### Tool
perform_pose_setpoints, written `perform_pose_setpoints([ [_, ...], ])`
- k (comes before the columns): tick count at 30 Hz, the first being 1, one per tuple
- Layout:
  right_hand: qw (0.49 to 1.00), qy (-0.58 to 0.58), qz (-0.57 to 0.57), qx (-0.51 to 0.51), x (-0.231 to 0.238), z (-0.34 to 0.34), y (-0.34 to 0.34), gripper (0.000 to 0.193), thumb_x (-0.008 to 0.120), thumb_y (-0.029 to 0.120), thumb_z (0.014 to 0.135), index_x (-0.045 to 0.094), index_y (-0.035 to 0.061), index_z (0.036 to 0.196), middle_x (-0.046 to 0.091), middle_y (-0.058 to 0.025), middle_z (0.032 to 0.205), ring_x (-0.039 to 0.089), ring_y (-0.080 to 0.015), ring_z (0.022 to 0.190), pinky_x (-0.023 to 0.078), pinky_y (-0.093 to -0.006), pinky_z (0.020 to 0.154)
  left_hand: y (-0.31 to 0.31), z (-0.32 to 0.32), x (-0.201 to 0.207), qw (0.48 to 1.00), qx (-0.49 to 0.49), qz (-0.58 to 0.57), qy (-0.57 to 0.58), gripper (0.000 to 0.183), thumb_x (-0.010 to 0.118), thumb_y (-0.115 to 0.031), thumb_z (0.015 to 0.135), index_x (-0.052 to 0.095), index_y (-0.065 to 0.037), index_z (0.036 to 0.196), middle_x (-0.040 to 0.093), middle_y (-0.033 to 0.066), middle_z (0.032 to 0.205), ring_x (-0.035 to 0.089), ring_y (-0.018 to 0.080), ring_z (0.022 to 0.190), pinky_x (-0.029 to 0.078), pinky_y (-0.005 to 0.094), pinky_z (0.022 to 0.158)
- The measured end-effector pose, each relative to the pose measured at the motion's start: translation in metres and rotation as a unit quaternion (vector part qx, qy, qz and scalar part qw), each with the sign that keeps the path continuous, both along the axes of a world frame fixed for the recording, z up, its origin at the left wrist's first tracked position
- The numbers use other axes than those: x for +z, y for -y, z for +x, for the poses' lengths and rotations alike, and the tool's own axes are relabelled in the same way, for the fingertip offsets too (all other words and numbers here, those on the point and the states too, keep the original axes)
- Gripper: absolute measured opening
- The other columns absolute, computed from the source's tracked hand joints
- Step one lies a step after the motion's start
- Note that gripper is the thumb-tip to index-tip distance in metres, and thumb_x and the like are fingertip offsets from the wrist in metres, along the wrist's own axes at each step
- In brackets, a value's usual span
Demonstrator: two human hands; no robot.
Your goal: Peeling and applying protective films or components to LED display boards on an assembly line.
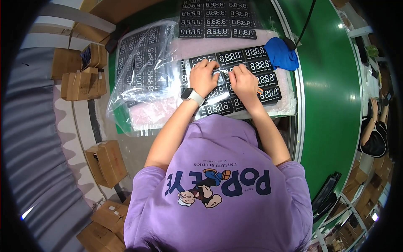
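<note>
A grid of black digital display panels (268, 80) with white digit shapes lies in front of me on a pale pink foam sheet (147, 113). My left hand (204, 78) rests over the middle panels, fingers curved, with a gap between thumb and forefinger. Close beside it, my right hand (243, 82) is closed in a pinch near a small pale piece between the hands; what it grips is too small to make out. An orange-tipped item (260, 90) shows beside the right hand's outer edge. Shiny glare covers the panels under my hands.
More display panels lie under a clear plastic bag (142, 63) at left, and another group (216, 21) lies at the far side. A blue cloth (281, 53) sits at the right corner, near a metal rail (299, 96). Cardboard boxes (107, 164) stand at left. Another person (373, 130) sits far right.
</note>
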State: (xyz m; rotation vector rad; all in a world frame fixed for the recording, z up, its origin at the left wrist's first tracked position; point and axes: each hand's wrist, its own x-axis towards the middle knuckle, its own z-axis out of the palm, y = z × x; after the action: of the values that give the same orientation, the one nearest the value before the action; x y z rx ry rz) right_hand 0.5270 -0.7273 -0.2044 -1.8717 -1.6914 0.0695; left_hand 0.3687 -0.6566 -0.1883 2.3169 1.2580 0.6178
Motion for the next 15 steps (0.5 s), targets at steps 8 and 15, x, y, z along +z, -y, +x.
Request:
perform_pose_setpoints([
  [8, 0.995, -0.052, 0.029, 0.081, 0.002, 0.006, 0.001, 0.015, 0.068, 0.018, 0.086, 0.058, 0.0083, 0.081, 0.056, -0.0067, 0.081, 0.063, -0.0282, 0.073, 0.051, -0.0413, 0.058, -0.007, -0.003, -0.004, 0.998, -0.051, 0.024, -0.023, 0.009, 0.070, -0.013, 0.079, 0.066, -0.012, 0.086, 0.060, 0.0070, 0.101, 0.061, 0.0294, 0.093, 0.048, 0.0428, 0.076],
  [15, 0.991, -0.125, 0.007, 0.040, -0.002, 0.012, 0.000, 0.017, 0.070, 0.019, 0.084, 0.060, 0.0068, 0.078, 0.060, -0.0073, 0.079, 0.063, -0.0323, 0.067, 0.050, -0.0428, 0.058, -0.028, -0.062, 0.049, 0.972, -0.150, -0.173, -0.058, 0.003, 0.052, -0.006, 0.087, 0.054, -0.009, 0.086, 0.066, 0.0114, 0.076, 0.066, 0.0346, 0.074, 0.048, 0.0463, 0.064],
])
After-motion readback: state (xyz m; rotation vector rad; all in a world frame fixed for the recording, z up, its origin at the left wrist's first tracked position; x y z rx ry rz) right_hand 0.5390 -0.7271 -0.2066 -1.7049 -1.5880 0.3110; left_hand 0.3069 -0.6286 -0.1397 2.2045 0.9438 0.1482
